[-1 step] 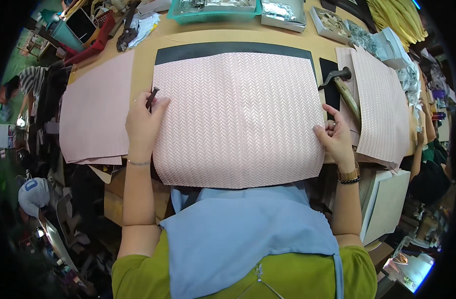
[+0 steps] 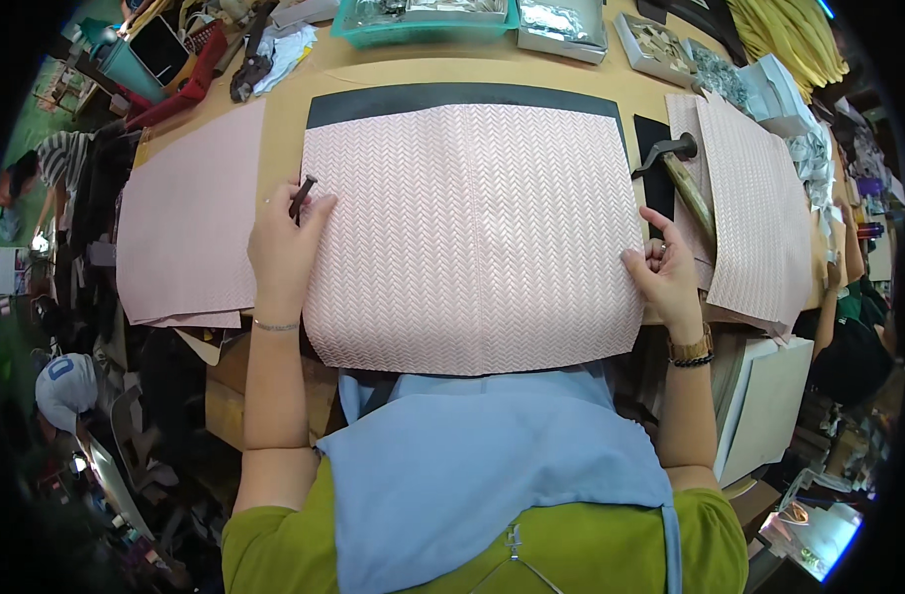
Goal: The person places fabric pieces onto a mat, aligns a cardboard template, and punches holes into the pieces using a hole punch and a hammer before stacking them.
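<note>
A pale pink sheet with a woven herringbone pattern [image 2: 472, 238] lies in front of me over a dark board [image 2: 452, 96], its near edge curving down at the table edge. My left hand [image 2: 289, 233] is closed round a short dark metal punch [image 2: 302, 196] with a flat head, thumb against the sheet's left edge. At the right edge, my right hand [image 2: 663, 267] pinches the sheet with the thumb on top, index finger stretched out and the others curled. Beyond that hand, a hammer with a wooden handle [image 2: 690, 193] rests on a black slab [image 2: 653, 139].
Plain pink sheets [image 2: 195, 218] are stacked on the left, and more woven pink sheets [image 2: 759, 213] on the right. Along the back stand a teal tray [image 2: 423, 38], a box of silvery parts [image 2: 563, 28] and a box of small pieces [image 2: 656, 48]. Other people work at both sides.
</note>
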Available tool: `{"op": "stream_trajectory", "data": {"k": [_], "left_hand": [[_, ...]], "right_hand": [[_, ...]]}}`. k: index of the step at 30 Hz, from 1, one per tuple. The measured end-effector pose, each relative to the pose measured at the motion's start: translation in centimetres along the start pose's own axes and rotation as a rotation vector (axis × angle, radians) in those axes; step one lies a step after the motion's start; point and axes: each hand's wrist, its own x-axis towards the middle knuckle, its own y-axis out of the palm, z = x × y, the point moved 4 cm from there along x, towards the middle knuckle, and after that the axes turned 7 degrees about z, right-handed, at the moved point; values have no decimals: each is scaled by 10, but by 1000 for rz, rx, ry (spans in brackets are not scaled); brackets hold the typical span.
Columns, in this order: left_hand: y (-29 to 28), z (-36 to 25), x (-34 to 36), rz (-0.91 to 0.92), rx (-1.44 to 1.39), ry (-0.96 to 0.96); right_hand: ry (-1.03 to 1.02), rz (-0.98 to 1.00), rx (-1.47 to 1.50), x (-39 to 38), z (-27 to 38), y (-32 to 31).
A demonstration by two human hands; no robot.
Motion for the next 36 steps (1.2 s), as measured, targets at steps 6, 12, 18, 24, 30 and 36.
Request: {"op": "stream_trajectory", "data": {"k": [6, 12, 18, 24, 30, 36], "left_hand": [[0, -39, 6, -163, 29, 294], [34, -111, 39, 127, -209, 393], [83, -114, 86, 171, -193, 418], [81, -114, 83, 231, -159, 267], [79, -113, 82, 185, -125, 316], [82, -115, 81, 199, -123, 321]], "right_hand": [[-15, -67, -176, -4, 12, 9], [-91, -104, -304, -2, 7, 13], [-12, -81, -254, -2, 12, 14], [62, -54, -128, -1, 10, 13], [-370, -118, -847, 1, 61, 28], [-628, 36, -971, 59, 98, 107]]}}
